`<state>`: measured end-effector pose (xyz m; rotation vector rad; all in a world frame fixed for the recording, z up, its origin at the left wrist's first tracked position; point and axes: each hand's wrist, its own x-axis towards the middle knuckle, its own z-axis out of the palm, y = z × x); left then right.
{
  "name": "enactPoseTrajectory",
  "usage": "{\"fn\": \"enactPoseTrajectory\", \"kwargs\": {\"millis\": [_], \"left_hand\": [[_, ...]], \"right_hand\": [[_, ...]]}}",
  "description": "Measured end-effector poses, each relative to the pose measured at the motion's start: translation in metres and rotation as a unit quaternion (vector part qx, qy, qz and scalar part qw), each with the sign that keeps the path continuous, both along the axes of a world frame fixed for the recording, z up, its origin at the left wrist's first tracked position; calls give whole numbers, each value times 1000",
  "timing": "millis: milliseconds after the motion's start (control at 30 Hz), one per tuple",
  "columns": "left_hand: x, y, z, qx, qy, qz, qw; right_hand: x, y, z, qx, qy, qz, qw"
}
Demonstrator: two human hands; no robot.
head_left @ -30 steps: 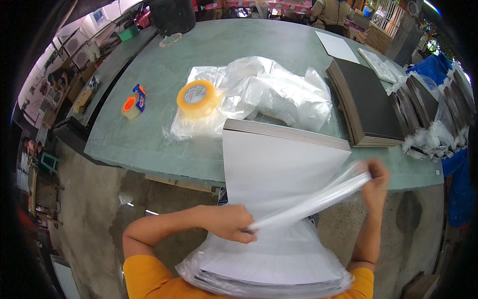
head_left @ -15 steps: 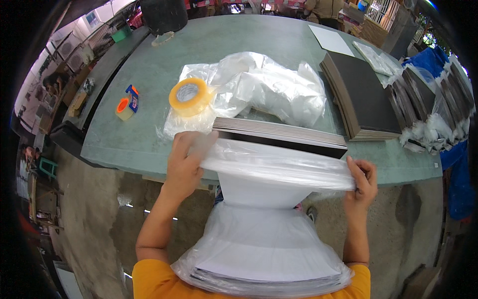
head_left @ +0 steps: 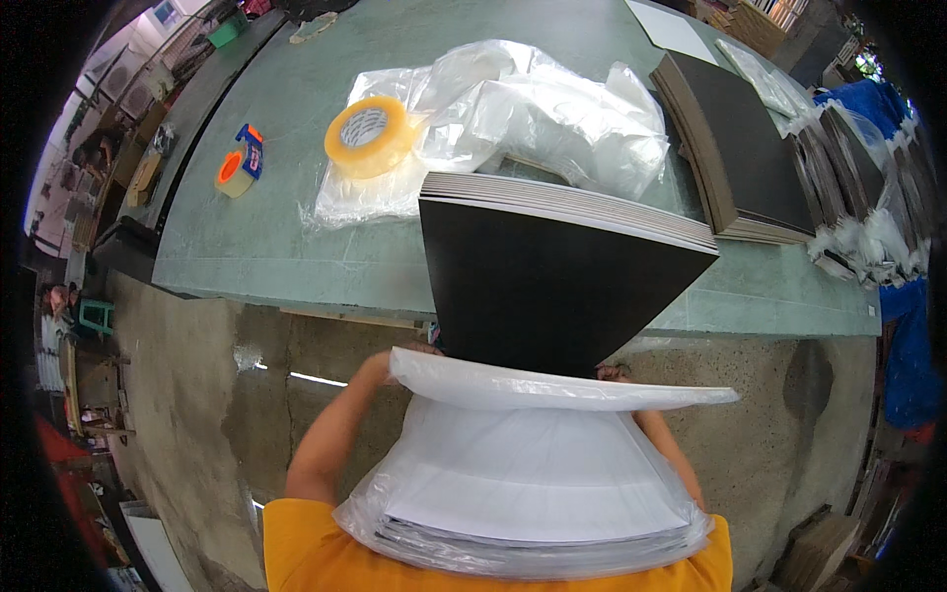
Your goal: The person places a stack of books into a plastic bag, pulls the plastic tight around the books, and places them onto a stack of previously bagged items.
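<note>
White plastic (head_left: 562,384) moved back from grn tbl (head_left: 296,266), concrete flr (head_left: 755,444) btwn.

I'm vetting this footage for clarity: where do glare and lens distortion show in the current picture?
Head view: bright glare on the crumpled clear plastic, almost none on the stack's black face; head view: the near edge of the green table bows, and the picture's corners fall to black.

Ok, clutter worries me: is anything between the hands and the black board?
Nothing visible stands between the left hand or right hand and the black board. The white flap, on the near side, partly hides both hands; contact is unclear.
</note>
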<state>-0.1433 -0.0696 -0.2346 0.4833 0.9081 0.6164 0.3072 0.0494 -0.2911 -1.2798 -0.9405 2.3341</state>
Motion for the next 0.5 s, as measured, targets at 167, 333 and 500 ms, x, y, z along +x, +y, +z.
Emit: {"fn": "enactPoseTrajectory", "kwargs": {"millis": [167, 333, 500], "left_hand": [[4, 15, 42, 121, 368, -142, 911], [24, 18, 250, 441, 157, -175, 866], [84, 16, 196, 359, 152, -365, 845]], "right_hand": [[-55, 0, 126, 423, -459, 199, 755], [-57, 21, 292, 351, 102, 316, 875], [-122, -31, 236, 316, 140, 521, 781]]}}
